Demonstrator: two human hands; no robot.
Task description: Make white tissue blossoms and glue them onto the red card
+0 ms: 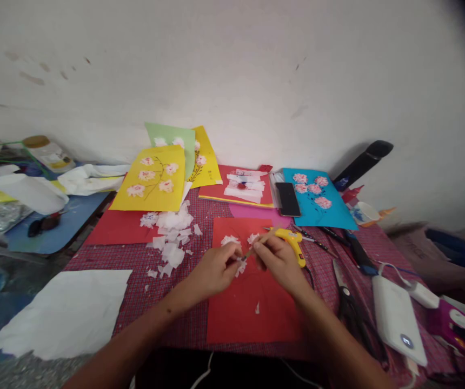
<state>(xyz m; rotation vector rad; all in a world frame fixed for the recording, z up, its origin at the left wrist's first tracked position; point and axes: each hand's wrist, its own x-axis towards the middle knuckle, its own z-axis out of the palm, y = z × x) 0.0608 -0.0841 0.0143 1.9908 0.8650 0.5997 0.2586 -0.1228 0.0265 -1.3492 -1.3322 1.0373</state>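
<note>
Both my hands are over a red paper sheet (pixel 248 319) that bears white tissue flowers (pixel 229 240). My right hand (pixel 279 259) is closed on a thin wooden stick (pixel 261 241), pencil-like, slanting down to the left with a dark lower end. That end meets the fingertips of my left hand (pixel 218 267), which are pinched together; what they hold is too small to make out. Just below the fingers shows a bit of white tissue (pixel 241 268). Beside my right hand lies a yellow glue gun (pixel 293 240). A small tissue scrap (pixel 257 308) rests lower on the sheet.
Torn tissue pieces (pixel 173 232) lie left of the sheet, with a large white paper (pixel 66 313) nearer me. Flower pictures on yellow card (pixel 155 197) and blue card (pixel 338 213) stand behind. Right are a phone (pixel 288 199), scissors (pixel 356 316) and a power bank (pixel 397 319).
</note>
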